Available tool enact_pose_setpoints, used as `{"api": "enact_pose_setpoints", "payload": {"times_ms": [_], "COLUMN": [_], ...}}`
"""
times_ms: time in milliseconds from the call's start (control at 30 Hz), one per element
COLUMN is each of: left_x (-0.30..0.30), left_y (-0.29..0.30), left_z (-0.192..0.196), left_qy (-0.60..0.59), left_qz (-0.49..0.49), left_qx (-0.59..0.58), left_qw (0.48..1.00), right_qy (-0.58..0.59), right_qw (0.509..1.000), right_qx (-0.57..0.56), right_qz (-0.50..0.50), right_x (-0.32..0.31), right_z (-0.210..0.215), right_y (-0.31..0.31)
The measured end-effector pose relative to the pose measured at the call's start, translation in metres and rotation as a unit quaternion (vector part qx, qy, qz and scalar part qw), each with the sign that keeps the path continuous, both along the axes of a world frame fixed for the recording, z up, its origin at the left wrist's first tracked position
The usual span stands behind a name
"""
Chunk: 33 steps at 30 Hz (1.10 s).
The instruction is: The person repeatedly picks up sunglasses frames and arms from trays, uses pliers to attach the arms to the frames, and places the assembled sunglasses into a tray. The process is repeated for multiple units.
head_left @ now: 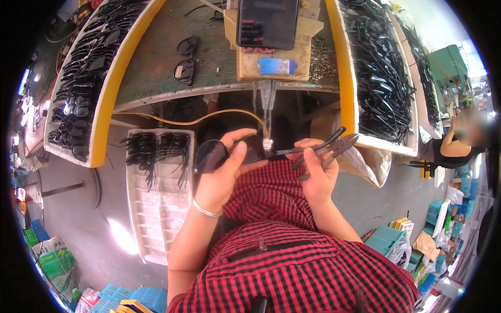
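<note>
Right there, you held the sunglasses front (216,155) in your left hand (222,175), fingers closed around its round dark lens, thumb pressed across the rim, up in front of your chest and just under the fixed tool tip (267,142) that hung from the work surface (156,68). Your right hand (317,175) gripped two loose temple arms (334,145), one thin arm (284,152) reaching to the hinge corner at the tool. It looked like the fitting step: arm met frame at the hinge, and the next move seemed to call for a steady line-up under that tip. The lens looked smoky and glossy, the frame thin and black. Just left of your knee sat a white tray (156,208) with rows of black parts; yellow-edged trays (107,94) of finished pairs flanked you, and two dark pairs (185,60) lay on the surface.
</note>
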<state>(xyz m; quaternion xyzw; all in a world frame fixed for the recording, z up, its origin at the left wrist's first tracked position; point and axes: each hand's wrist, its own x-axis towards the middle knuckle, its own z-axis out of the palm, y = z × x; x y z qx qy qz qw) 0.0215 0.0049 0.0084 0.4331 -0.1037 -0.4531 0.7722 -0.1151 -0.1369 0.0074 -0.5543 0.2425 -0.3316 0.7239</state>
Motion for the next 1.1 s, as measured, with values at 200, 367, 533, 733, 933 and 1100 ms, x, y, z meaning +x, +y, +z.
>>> {"api": "enact_pose_setpoints", "payload": {"times_ms": [200, 367, 533, 733, 933, 1100], "left_x": [0.0, 0.002, -0.007, -0.034, -0.035, -0.027], "left_y": [0.0, 0.001, 0.008, 0.018, 0.017, 0.066], "left_z": [-0.001, -0.009, -0.023, -0.003, 0.049, 0.036], "left_qy": [0.005, 0.04, 0.149, 0.311, 0.193, 0.12], "left_qz": [-0.003, -0.016, -0.046, -0.01, 0.141, 0.15], "left_qx": [-0.004, -0.02, -0.03, -0.065, -0.061, -0.022], "left_qw": [1.0, 0.999, 0.987, 0.948, 0.969, 0.981], "right_qy": [-0.002, 0.008, 0.087, 0.001, -0.041, -0.047], "right_qw": [1.0, 0.999, 0.992, 0.987, 0.989, 0.962], "right_qx": [0.007, 0.037, 0.072, 0.161, 0.1, 0.198], "right_qz": [-0.005, -0.015, -0.053, -0.002, -0.098, -0.185], "right_x": [0.001, -0.002, -0.01, -0.019, -0.032, -0.041], "right_z": [0.0, -0.005, 0.001, 0.034, 0.071, 0.106], "right_y": [0.001, 0.001, 0.013, 0.003, -0.077, -0.193]}}
